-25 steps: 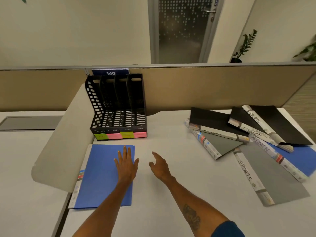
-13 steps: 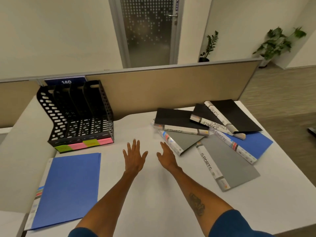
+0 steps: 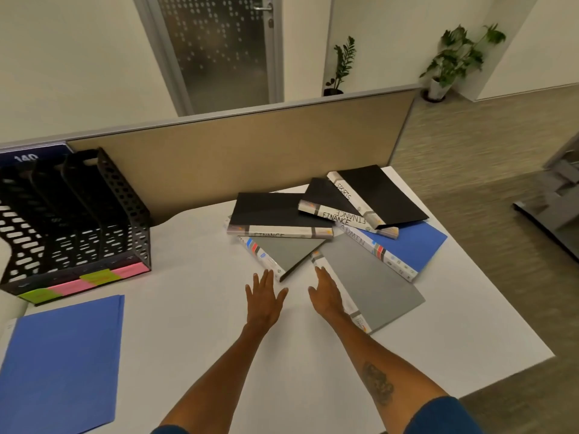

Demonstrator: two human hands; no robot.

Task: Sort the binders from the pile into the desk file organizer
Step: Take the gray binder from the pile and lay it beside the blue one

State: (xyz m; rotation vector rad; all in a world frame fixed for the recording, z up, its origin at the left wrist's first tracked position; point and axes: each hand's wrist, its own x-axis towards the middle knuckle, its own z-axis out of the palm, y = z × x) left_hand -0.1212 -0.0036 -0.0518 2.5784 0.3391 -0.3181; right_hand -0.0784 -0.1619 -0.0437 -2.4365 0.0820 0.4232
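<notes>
At the near edge of the binder pile, I see both hands extended palm down over the white worktop [image 3: 200, 333], fingers spread and holding nothing. The left hand [image 3: 263, 300] hovers beside the near corner of a small grey binder [image 3: 289, 250]; I cannot tell whether its fingertips touch that corner. The right hand [image 3: 326, 294] lies over the spine of the large grey binder [image 3: 369, 277], its fingers pointing along that spine.

Large grey binder: flat on the worktop, long axis diagonal, running from the far left to the near right, spine on the left side.

Small grey binder: partly tucked under a black binder [image 3: 275, 214] lettered FINANCE, whose long axis runs left to right with the spine facing me.

Further right, a second black FINANCE binder [image 3: 329, 200] and a black binder marked SPORTS [image 3: 382, 192] overlap each other, both angled from far left to near right. Below them lies a blue binder marked ADMIN [image 3: 413, 245], on the same diagonal.

The black desk file organizer [image 3: 78, 220] stands at the far left of the worktop against the partition [image 3: 238, 151], its slots empty, with pink and green labels along its front edge. A separate blue binder [image 3: 62, 361] lies flat at the near left, in front of the organizer, well apart from the pile.
</notes>
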